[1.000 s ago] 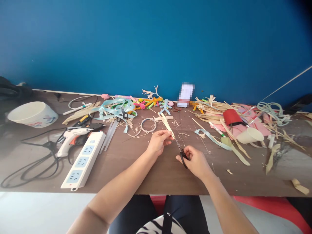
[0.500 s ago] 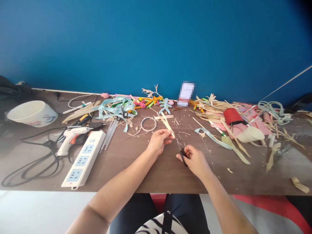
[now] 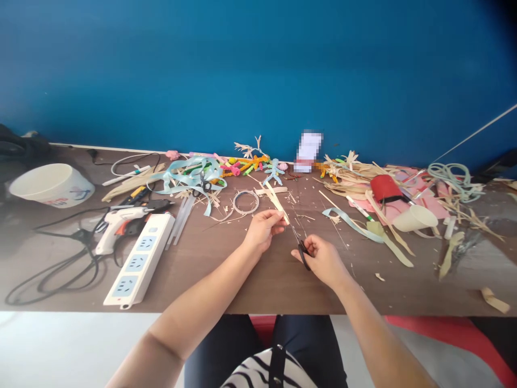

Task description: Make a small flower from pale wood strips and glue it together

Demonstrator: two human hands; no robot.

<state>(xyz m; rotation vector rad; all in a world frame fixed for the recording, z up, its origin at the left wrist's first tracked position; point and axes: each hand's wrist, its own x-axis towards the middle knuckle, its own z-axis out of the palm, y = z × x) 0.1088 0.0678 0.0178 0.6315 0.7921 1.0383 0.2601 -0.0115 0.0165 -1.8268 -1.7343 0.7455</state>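
Tabletop (image 3: 226, 285) stands before wall (image 3: 258, 81). Left end: bowl (image 3: 75, 188); glue gun (image 3: 117, 218) nearer front; power strip (image 3: 139, 264) right of gun; glue sticks (image 3: 181, 215) just right of that. Centre: left grip (image 3: 264, 229) on plant strips (image 3: 276, 200); scissors (image 3: 302, 252) in right grip (image 3: 325, 258), blades toward the strips' near end. Coil (image 3: 246, 212) behind left grip. Right: cup (image 3: 414, 218) in front of canister (image 3: 385, 187).
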